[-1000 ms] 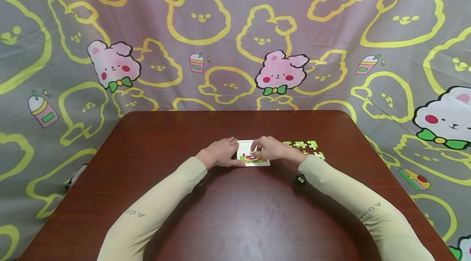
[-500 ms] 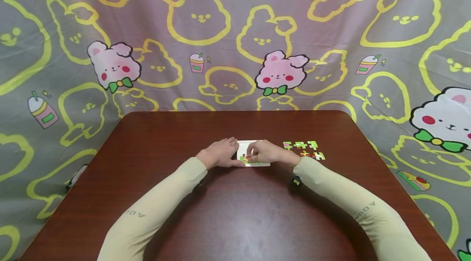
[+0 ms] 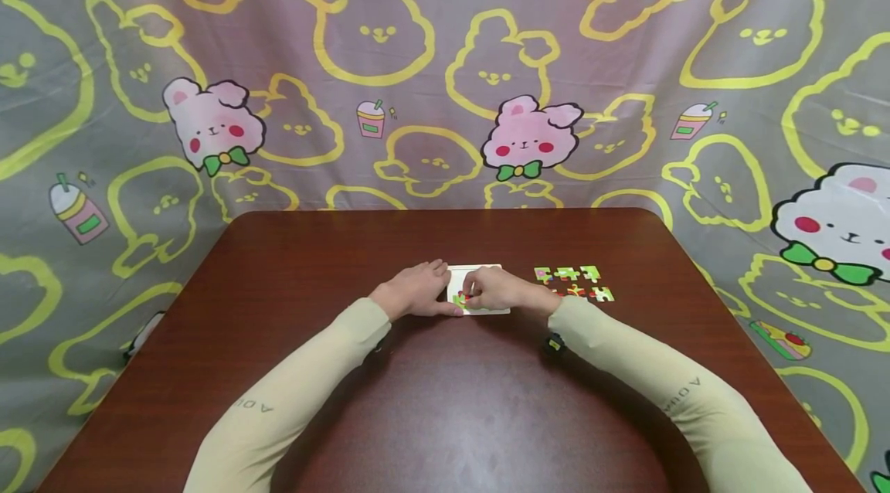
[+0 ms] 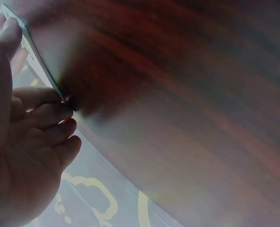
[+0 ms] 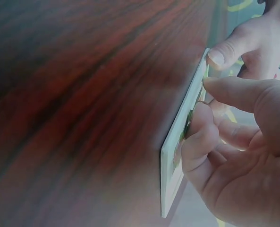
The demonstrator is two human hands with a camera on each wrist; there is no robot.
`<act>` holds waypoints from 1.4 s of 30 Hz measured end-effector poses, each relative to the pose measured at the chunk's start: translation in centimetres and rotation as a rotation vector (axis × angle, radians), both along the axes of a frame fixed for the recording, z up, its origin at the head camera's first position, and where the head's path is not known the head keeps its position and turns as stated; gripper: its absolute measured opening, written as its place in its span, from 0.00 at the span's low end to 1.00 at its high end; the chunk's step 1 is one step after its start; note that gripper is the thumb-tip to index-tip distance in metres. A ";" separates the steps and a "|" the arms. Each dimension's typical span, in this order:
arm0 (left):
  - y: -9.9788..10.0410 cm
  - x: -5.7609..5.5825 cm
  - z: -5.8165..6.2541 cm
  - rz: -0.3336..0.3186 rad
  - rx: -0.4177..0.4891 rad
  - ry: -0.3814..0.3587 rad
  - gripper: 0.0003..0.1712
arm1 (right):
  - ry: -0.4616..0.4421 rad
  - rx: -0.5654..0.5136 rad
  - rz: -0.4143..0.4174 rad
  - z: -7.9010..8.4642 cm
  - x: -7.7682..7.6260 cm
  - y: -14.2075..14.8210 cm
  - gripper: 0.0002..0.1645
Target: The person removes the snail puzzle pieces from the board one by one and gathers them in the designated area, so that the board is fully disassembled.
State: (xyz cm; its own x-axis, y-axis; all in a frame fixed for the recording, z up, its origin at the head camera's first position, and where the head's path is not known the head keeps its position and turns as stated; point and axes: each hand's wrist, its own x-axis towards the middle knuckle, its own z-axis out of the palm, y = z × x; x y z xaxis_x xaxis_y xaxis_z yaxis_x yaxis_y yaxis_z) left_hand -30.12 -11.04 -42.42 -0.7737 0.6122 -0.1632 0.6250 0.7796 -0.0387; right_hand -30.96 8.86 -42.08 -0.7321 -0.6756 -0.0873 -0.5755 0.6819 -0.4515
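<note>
A small white-framed jigsaw puzzle board (image 3: 492, 312) lies flat on the table, with a colourful picture (image 3: 458, 300) along its near part. My left hand (image 3: 416, 289) rests at its left edge, fingers stretched out, and the thumb (image 5: 217, 57) presses the frame's corner in the right wrist view. Over the board, my right hand (image 3: 497, 290) has its fingers curled, thumb and index finger around a jigsaw piece (image 5: 189, 122) low at the board's surface. That piece is mostly hidden by the fingers. The left wrist view shows my left hand (image 4: 33, 137) against the board's edge.
Right of the board lie several loose jigsaw pieces in two rows, such as a green one (image 3: 589, 273) and another (image 3: 603, 294). The dark brown table (image 3: 445, 408) reaches back to a patterned curtain (image 3: 417, 107).
My right hand has moved a little left and lower over the board, uncovering more of the loose pieces on the right. My left hand stays at the board's left edge.
</note>
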 end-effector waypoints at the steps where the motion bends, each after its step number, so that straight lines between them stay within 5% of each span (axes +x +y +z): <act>1: 0.0 0.0 0.0 -0.001 0.000 0.002 0.52 | -0.002 0.001 -0.001 0.0 0.0 0.0 0.08; 17: -0.1 0.0 -0.3 0.001 -0.005 0.001 0.51 | -0.162 -0.001 -0.056 0.0 0.0 -0.3 0.06; 42: 0.0 -0.2 -0.1 0.003 0.000 0.000 0.52 | -0.237 -0.080 -0.084 0.0 -0.6 0.0 0.06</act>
State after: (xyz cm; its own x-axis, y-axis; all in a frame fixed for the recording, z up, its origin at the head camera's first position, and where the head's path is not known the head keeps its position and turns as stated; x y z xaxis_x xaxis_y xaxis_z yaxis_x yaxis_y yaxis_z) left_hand -30.34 -11.03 -42.52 -0.7754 0.6099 -0.1637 0.6229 0.7814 -0.0388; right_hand -31.58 8.90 -42.10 -0.7514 -0.6250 -0.2117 -0.3901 0.6794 -0.6215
